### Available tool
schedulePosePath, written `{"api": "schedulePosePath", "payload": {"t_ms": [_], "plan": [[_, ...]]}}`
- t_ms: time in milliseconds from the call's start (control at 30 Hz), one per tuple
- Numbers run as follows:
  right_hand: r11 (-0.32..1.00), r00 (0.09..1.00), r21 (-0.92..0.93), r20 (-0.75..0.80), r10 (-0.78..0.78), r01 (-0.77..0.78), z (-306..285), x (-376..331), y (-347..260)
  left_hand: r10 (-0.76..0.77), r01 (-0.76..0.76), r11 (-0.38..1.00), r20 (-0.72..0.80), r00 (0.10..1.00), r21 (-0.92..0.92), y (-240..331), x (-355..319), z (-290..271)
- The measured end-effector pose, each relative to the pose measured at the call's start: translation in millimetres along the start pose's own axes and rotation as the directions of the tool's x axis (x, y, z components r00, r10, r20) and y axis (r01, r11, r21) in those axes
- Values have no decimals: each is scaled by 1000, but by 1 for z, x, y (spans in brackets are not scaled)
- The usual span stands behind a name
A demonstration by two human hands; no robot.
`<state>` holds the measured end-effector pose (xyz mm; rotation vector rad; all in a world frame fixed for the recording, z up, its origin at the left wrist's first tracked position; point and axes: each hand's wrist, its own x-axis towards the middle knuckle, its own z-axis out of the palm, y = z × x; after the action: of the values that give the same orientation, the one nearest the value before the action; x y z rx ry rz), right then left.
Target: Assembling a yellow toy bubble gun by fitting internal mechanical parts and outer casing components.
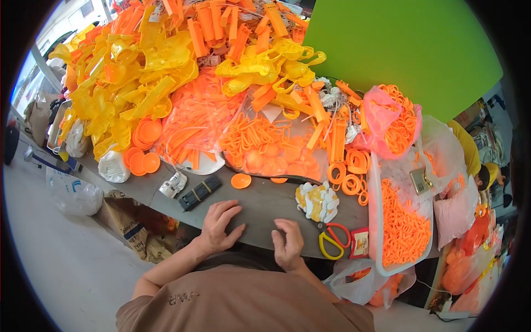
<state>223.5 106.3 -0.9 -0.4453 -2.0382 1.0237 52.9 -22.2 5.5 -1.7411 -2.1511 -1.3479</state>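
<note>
My left hand (220, 226) rests at the table's near edge, its fingers apart and nothing in them. To its right, my right hand (287, 243) is held over the same edge, fingers loosely bent, thumb apart, and no object in it. Beyond the left hand lie a dark ribbed rectangular block (200, 192), a small white device (173, 185) and a shallow orange round cup (240, 181). Nearest my right hand are a cluster of small white and yellow pieces (317, 202) and scissors (334, 241) with red and yellow handles. Both hands are apart from these things.
Yellow moulded parts (160, 52) and orange parts (207, 22) are heaped at the back of the grey table (260, 207). A clear tub (378, 257) of small orange rings stands at right, beside a small red packet (359, 243). A green panel (404, 50) rises behind.
</note>
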Motion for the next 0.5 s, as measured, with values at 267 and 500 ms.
{"api": "schedulePosePath", "payload": {"t_ms": [267, 500], "plan": [[971, 993, -238, -119, -23, -6, 8, -6, -1, 105, -109, 974, -33, 994, -200, -7, 0, -4], [923, 988, -382, -152, -18, -42, 21, -5, -3, 147, -148, 902, -33, 989, -405, -17, -7, -10]]}}
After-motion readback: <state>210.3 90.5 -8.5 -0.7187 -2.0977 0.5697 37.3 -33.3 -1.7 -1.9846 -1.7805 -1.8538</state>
